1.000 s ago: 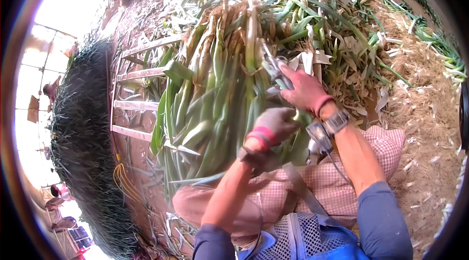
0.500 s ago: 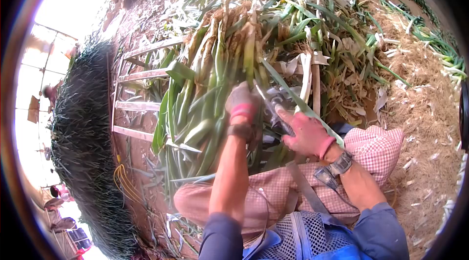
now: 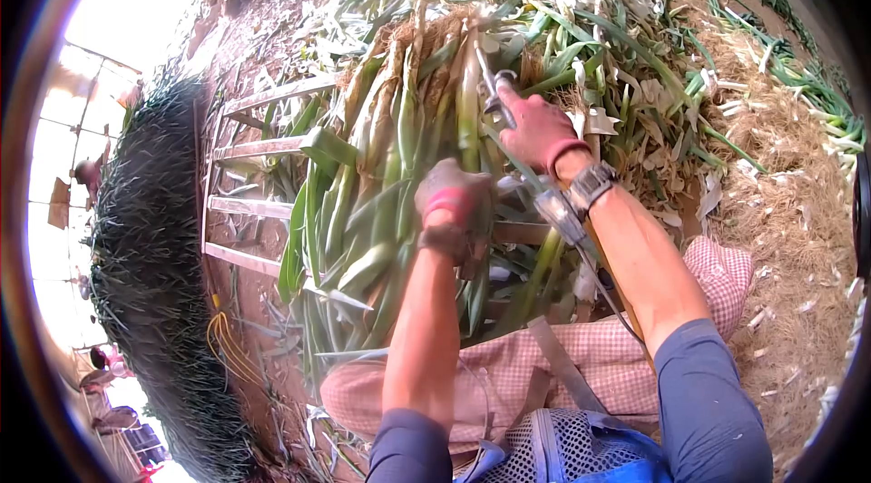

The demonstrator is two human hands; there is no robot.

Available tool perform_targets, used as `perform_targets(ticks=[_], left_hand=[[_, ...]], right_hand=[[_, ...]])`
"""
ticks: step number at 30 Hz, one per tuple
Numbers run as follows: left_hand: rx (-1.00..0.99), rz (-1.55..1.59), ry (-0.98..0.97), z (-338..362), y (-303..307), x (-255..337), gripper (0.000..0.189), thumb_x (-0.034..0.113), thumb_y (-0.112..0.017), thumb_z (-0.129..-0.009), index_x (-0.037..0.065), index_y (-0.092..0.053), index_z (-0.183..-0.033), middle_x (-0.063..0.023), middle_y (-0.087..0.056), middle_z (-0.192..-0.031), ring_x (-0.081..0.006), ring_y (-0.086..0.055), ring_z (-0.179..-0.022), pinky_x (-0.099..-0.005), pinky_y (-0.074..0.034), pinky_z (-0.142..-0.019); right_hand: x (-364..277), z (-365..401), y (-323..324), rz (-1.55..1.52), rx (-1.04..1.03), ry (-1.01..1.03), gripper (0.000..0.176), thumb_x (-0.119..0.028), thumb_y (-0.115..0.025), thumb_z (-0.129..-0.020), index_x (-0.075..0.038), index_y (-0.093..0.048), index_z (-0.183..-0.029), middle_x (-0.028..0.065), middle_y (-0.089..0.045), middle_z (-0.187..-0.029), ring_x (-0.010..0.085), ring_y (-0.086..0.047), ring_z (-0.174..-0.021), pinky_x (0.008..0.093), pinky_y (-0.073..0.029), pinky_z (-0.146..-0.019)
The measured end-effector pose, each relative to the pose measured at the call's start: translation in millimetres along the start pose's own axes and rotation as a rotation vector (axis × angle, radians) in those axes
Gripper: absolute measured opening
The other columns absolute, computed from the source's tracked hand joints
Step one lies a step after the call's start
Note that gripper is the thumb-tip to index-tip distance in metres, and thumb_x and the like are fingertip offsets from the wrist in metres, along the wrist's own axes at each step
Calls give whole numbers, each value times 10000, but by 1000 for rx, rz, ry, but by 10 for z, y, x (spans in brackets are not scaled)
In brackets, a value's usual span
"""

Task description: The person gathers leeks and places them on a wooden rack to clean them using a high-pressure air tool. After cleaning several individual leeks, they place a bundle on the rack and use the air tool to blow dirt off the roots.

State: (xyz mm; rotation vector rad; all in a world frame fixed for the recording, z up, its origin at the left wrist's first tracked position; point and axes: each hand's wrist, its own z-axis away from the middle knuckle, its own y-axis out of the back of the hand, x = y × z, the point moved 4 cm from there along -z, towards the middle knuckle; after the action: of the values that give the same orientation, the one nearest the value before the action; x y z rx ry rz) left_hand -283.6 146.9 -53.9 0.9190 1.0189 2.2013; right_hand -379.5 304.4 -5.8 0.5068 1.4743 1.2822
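My left hand (image 3: 451,195), in a soiled pink glove, is closed around the green part of a leek (image 3: 468,125) whose pale root end points away from me. My right hand (image 3: 542,131), in a pink glove, grips a slim metal air blow gun (image 3: 494,88). The gun's tip lies close beside the upper part of that leek. A hose (image 3: 601,274) runs from the gun under my right wrist toward my lap. More leeks (image 3: 363,179) lie side by side to the left of my left hand, roots away from me.
A slatted wooden rack (image 3: 259,146) supports the leeks. Peeled leaves and husks (image 3: 626,84) are heaped behind and to the right. Cut roots (image 3: 780,220) cover the far right ground. A dark green stack (image 3: 150,274) stands left, beside a yellow cord (image 3: 231,342). People appear at far left.
My right hand has moved away from my body with the blow gun, up along the leek toward its root end. My left hand stays nearly in place. The long leaf by my right wrist is no longer visible.
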Motion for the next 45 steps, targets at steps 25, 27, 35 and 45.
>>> perform_targets(ticks=[25, 27, 35, 45], left_hand=[[-383, 83, -439, 1842, -1463, 555, 389, 417, -746, -847, 111, -785, -1084, -173, -791, -1039, -362, -756, -1051, -456, -596, -896], [-502, 8, -429, 2009, -1667, 705, 489, 466, -769, -848, 118, -759, -1192, -157, -768, -1185, -332, -722, -1148, -432, -573, -952], [-387, 123, -339, 1462, -895, -199, 298, 279, -770, -828, 68, -821, -1032, -128, -805, -955, -232, -771, -868, -381, -589, -829], [319, 169, -310, 689, -360, -242, 275, 311, -705, -876, 95, -783, -1029, -176, -758, -1011, -388, -713, -1009, -462, -559, -874]], right_hand=[[560, 2252, 42, -172, -163, 96, 788, -306, -751, -854, -162, -486, -1582, 232, -660, -1200, 444, -660, -1100, 494, -538, -984], [606, 2180, 45, -137, -157, 87, 808, -293, -762, -838, -123, -486, -1578, 230, -668, -1175, 430, -663, -1070, 476, -546, -960], [393, 2398, -79, -101, -381, 107, 801, -352, -705, -879, -221, -435, -1622, 229, -655, -1165, 430, -660, -1116, 505, -523, -1009], [239, 1676, -208, -45, -277, 80, 778, -292, -699, -866, -195, -454, -1599, 228, -678, -1149, 414, -679, -1111, 508, -524, -1019]])
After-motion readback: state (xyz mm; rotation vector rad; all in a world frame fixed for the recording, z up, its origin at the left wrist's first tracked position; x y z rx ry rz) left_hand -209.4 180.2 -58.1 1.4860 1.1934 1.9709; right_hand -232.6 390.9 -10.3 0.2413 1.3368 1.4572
